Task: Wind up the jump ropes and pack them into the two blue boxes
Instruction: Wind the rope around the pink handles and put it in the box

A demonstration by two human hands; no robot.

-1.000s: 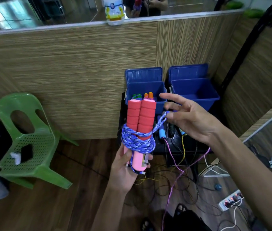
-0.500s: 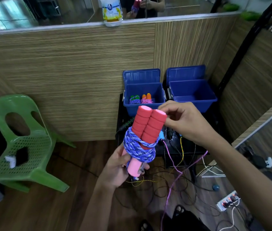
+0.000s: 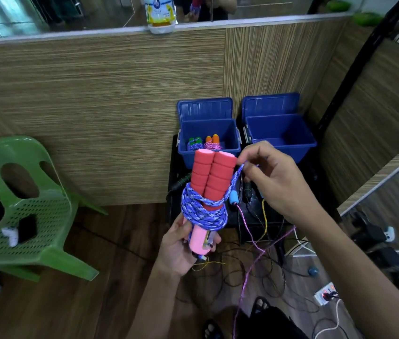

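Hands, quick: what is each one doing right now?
Left hand: grips the pink handles of the wound rope.
Right hand: pinches a loop of the blue cord.

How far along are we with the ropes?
Two wound ropes, green-handled and orange-handled, lie in the left blue box. Left hand holds the red-handled rope; right hand pinches its blue cord. Right blue box looks empty; loose ropes remain.

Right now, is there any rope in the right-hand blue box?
No, the right box shows only its bare blue inside, while the left box holds two wound ropes.
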